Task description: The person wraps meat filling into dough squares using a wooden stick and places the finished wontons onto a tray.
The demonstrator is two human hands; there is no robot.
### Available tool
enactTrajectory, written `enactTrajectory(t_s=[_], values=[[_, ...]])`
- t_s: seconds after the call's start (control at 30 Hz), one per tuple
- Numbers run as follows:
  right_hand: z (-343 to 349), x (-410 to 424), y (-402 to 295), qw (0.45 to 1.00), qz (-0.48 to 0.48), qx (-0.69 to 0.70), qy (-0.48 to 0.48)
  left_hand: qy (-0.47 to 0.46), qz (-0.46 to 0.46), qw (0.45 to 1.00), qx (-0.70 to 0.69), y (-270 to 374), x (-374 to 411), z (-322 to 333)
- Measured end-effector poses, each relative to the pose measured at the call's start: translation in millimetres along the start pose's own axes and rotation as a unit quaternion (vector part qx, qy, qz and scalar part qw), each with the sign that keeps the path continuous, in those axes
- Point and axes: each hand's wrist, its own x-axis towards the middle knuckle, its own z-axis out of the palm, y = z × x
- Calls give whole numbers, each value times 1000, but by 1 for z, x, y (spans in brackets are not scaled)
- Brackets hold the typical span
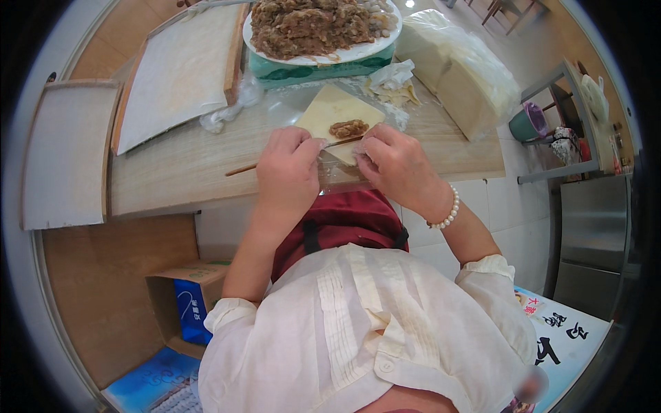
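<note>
A square dough wrapper (pixel 324 111) lies on the wooden board, with a small heap of minced-meat filling (pixel 349 128) near its close edge. My left hand (pixel 290 161) is closed around a thin wooden stick (pixel 241 170). The stick's brown end sticks out to the left, and its other end runs across the wrapper just below the filling, up to my right fingers. My right hand (pixel 395 159) is curled at the wrapper's near right edge, pinching it; the fingertips are partly hidden. Both hands look dusted with flour.
Beyond the wrapper, a white plate (pixel 395 32) of meat filling rests on a green pack (pixel 320 71). To its right are crumpled dough scraps (pixel 393 85) and a plastic-wrapped wrapper stack (pixel 459 77). Wood-framed trays (pixel 178 77) stand left. The board's edge (pixel 170 208) is close to my body.
</note>
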Motion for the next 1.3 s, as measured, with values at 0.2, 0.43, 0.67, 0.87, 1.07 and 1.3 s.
enactTrajectory(t_s=[0.2, 0.43, 0.67, 0.87, 1.07, 1.3], values=[[3, -3, 0, 999, -9, 1, 39, 28, -30, 999, 12, -1, 13, -11], [6, -5, 3, 998, -24, -5, 50, -13, 37, 997, 62, -13, 18, -13], [8, -2, 4, 998, 31, 23, 54, -5, -6, 1000, 10, -12, 13, -15], [10, -1, 0, 996, 22, 19, 85, 4, -64, 998, -12, -9, 10, -17], [11, -12, -1, 994, -39, 24, 96, -30, -47, 998, -26, -5, 2, -10], [20, -18, -3, 992, 5, 53, 111, -6, -82, 996, -34, -9, 3, -13]])
